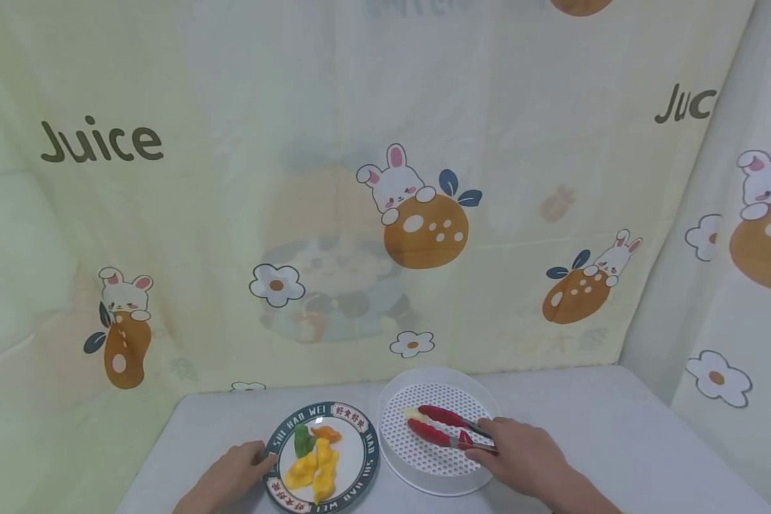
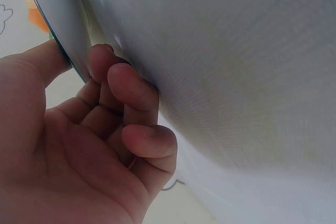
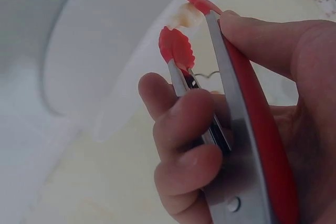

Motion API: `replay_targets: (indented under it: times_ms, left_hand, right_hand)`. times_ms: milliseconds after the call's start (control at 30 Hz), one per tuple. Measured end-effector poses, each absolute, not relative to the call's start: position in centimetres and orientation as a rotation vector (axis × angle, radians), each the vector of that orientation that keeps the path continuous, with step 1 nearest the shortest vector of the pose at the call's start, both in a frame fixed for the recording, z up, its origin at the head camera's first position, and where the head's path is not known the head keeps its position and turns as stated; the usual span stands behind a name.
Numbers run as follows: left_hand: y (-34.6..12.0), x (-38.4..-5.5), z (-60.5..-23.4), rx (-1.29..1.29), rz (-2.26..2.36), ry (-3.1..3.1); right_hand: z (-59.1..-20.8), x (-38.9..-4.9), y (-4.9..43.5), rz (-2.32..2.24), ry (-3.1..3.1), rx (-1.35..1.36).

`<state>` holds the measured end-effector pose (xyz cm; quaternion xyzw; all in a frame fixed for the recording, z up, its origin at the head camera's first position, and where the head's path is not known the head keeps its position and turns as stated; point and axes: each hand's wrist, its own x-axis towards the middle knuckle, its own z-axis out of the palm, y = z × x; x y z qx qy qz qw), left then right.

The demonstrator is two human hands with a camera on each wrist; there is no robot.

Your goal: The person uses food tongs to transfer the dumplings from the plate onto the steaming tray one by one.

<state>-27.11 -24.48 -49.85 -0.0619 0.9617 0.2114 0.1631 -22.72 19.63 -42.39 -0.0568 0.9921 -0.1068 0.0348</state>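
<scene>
My left hand pinches the rim of a round plate with a dark green lettered border. In the left wrist view, the thumb lies over the rim and the fingers curl at its underside. Several yellow dumpling-like pieces, a green one and an orange one lie on the plate. My right hand grips red-and-metal tongs, whose scalloped red tips stand apart in the right wrist view. By these tips is a pale yellow piece; I cannot tell whether they squeeze it.
Beneath the tongs stands a round white steamer basket with a perforated base, close to the plate's right side. Both are on a white table. A curtain printed with rabbits and fruit hangs behind the table's back edge, with another at the right.
</scene>
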Motion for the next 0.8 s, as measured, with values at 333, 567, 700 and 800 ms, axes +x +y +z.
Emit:
replay_targets:
  times_ms: [333,567,700,800]
  left_hand:
    - [-24.4,-27.2,-50.0,-0.193,0.603,2.745]
    - [-24.2,-27.2,-50.0,-0.198,0.606,2.744]
    - [-24.3,-27.2,-49.9,-0.197,0.593,2.739]
    - [-24.4,-27.2,-49.9,-0.202,0.592,2.73]
  right_hand:
    - [-43.7,-23.3,20.8,-0.326,3.016,-0.128]
    - [-43.9,-23.2,21.0,-0.335,3.009,-0.131]
    - [-44.0,-23.2,21.0,-0.355,3.006,-0.137]
    - [-44.1,-23.2,21.0,-0.364,3.002,-0.133]
